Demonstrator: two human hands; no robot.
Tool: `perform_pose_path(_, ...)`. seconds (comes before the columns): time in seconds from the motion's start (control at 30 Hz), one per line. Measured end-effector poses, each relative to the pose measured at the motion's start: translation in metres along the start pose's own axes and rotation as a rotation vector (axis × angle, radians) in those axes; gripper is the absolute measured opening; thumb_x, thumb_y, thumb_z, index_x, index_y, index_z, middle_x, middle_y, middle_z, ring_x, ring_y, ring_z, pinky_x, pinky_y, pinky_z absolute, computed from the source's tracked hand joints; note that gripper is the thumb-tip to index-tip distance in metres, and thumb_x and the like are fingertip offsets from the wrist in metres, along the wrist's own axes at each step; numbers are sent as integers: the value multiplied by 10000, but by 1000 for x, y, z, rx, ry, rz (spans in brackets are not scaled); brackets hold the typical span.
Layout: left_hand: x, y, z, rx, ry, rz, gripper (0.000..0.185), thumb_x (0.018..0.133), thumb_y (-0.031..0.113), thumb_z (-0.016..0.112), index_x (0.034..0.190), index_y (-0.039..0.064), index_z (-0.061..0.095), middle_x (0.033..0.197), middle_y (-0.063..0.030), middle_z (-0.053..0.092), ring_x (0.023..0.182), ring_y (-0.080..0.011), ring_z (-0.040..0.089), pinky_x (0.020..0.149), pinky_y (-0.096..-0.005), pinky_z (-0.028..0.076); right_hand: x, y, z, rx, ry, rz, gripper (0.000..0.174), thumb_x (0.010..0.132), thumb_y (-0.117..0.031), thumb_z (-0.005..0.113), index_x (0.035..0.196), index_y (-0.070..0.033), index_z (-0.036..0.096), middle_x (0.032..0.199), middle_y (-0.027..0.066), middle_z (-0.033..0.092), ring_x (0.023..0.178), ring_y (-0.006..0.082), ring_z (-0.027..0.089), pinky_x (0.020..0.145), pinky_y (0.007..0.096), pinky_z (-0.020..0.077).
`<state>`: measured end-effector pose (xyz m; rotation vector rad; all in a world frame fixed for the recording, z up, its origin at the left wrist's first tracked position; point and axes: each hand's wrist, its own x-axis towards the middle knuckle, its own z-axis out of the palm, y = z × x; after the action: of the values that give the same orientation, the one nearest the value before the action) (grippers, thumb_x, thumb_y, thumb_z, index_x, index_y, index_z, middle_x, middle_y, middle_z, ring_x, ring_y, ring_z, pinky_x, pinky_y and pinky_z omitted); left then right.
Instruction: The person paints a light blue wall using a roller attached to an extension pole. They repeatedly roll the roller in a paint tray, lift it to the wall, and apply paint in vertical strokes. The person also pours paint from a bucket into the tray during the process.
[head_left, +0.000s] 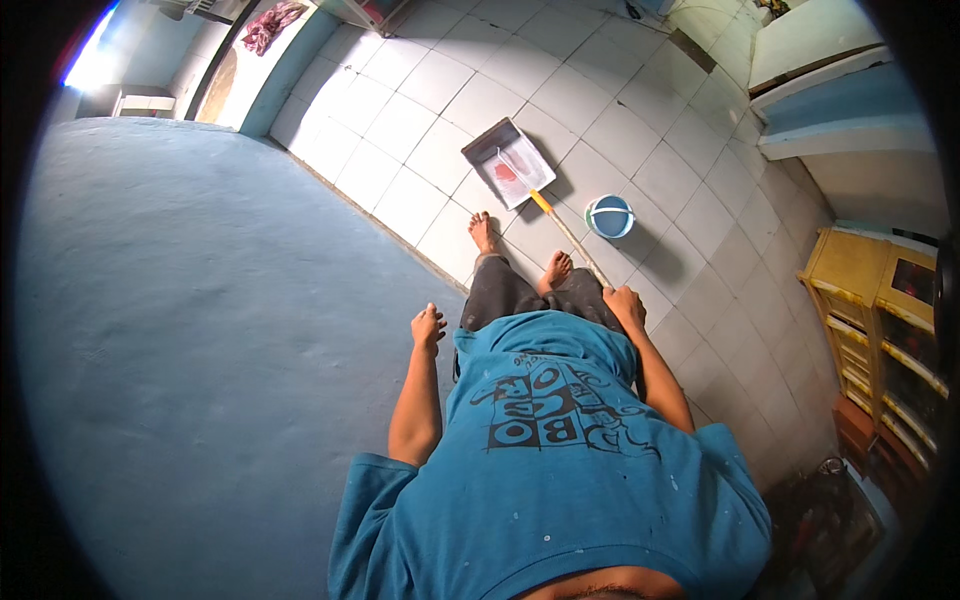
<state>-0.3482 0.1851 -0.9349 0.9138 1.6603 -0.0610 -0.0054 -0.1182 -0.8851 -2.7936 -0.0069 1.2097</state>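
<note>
My right hand (625, 306) is closed around the lower end of a long pole that belongs to a paint roller (541, 201) with an orange grip. The roller's wire frame reaches into a grey rectangular paint tray (533, 186) on the tiled floor, where a reddish patch shows; the roller head itself is hard to make out. Right of the tray stands a small bucket (610, 217) with a white handle across its top and blue inside. My left hand (428, 328) holds nothing and hangs in front of the blue wall, fingers loosely curled. Both bare feet are near the tray.
A blue painted wall (225, 315) runs along the left, meeting the white tiled floor (480, 97). A crumpled reddish cloth (271, 27) lies on a ledge at the upper left. A yellow-brown cabinet (847, 262) stands at the right, with blurred clutter below it.
</note>
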Motion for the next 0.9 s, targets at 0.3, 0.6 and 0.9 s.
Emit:
perform_pose_path(0.3, 7, -51, 32, 99, -12, 254, 502, 983, 461, 617, 1149, 0, 723, 1016, -141, 753, 871, -254, 709, 762, -391, 555, 12, -14, -2, 35, -31, 6, 561, 918, -470, 543, 1151, 15, 703, 1235, 294, 662, 1169, 465, 633, 989, 546, 500)
perform_pose_path(0.6, 24, -105, 11, 227, 70, 137, 466, 950, 445, 657, 1027, -2, 763, 949, -123, 749, 827, -224, 689, 753, -377, 535, -3, 9, -19, -42, -4, -28, 521, 940, -433, 538, 1126, 21, 711, 1149, 303, 691, 1097, 469, 672, 942, 535, 544)
perform_pose_path(0.9, 0, -36, 44, -42, -45, 65, 489, 999, 435, 597, 1236, 10, 642, 1080, -120, 717, 825, -205, 677, 699, -381, 552, -29, 44, -31, -60, -49, 8, 540, 936, -459, 539, 1111, 20, 715, 1160, 309, 686, 1130, 462, 661, 969, 533, 529)
